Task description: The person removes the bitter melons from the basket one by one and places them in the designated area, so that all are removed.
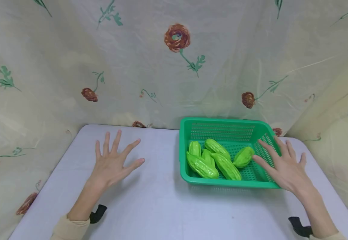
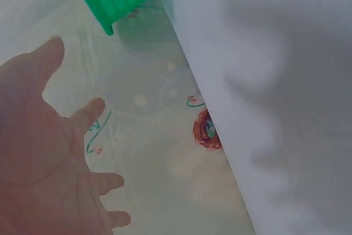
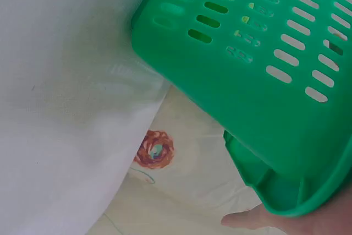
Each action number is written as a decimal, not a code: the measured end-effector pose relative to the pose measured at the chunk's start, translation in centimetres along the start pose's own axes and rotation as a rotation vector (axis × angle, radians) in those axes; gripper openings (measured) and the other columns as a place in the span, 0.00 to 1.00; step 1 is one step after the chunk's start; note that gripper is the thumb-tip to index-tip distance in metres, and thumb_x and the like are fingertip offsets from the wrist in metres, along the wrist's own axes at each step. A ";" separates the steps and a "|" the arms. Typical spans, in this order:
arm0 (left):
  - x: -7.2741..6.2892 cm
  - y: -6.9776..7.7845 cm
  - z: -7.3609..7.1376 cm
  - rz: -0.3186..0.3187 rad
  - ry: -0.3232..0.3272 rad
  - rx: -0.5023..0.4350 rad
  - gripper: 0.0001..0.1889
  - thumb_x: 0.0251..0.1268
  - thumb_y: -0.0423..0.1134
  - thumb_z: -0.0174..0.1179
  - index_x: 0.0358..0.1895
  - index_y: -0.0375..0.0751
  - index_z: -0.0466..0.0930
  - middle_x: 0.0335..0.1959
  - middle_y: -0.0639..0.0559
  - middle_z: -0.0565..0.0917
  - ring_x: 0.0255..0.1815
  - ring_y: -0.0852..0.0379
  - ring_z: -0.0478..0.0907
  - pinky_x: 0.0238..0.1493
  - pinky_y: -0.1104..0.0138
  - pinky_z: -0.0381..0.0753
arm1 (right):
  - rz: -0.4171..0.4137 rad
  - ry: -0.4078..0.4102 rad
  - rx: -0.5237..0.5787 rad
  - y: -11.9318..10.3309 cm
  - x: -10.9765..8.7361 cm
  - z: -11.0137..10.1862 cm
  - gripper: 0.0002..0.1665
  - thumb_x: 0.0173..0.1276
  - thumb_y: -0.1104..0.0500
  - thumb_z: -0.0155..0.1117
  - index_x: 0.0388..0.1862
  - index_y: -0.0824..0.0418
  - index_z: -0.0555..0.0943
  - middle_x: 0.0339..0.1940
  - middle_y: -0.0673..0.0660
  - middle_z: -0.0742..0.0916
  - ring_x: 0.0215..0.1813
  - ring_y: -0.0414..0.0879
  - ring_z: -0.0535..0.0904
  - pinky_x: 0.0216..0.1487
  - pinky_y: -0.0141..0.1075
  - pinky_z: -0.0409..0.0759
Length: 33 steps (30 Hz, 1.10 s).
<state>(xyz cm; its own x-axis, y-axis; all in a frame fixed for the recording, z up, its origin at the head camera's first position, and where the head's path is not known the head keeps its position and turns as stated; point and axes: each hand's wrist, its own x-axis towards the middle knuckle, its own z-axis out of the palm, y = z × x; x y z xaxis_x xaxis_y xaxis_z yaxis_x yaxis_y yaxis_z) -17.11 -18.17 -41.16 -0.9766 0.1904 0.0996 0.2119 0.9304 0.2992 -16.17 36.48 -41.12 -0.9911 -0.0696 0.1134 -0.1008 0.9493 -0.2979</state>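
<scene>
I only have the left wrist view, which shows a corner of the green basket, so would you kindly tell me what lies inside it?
Observer: In the head view, six ridged green gourds lie in the green basket.
Operator: Thank you; where is the right hand?
Observer: The right hand is at the basket's right end, its fingers spread; I cannot tell whether it touches the rim.
Operator: Which gourd looks nearest to it?
Observer: The rightmost gourd, which appears right beside its thumb.
</scene>
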 end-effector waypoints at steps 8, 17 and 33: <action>0.0 0.1 0.1 0.028 -0.022 -0.001 0.36 0.75 0.69 0.59 0.82 0.64 0.68 0.88 0.30 0.54 0.87 0.16 0.44 0.79 0.20 0.47 | 0.048 -0.066 0.008 0.6 -0.7 -0.3 0.42 0.84 0.30 0.48 0.87 0.49 0.63 0.90 0.75 0.47 0.84 0.87 0.45 0.60 0.92 0.52; 0.4 0.5 0.1 0.113 -0.072 0.008 0.28 0.79 0.55 0.63 0.77 0.53 0.76 0.73 0.36 0.80 0.64 0.30 0.84 0.63 0.33 0.80 | 0.110 -0.117 0.030 1.2 -1.5 -0.4 0.46 0.85 0.29 0.44 0.85 0.59 0.64 0.86 0.84 0.46 0.75 0.93 0.56 0.57 0.89 0.64; 0.9 0.4 0.2 0.097 -0.165 -0.063 0.26 0.81 0.53 0.62 0.76 0.51 0.76 0.69 0.37 0.84 0.64 0.38 0.85 0.55 0.40 0.87 | 0.118 -0.025 0.148 2.5 -3.7 0.5 0.36 0.89 0.38 0.46 0.79 0.62 0.72 0.75 0.85 0.68 0.70 0.85 0.68 0.57 0.80 0.70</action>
<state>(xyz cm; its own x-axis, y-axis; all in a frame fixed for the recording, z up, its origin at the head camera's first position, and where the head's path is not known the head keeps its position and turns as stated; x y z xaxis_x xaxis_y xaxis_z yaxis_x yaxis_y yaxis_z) -17.86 -17.56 -41.12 -0.9429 0.3322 -0.0248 0.3023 0.8845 0.3552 -12.82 38.90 -42.78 -0.9985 0.0301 0.0467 0.0062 0.8960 -0.4440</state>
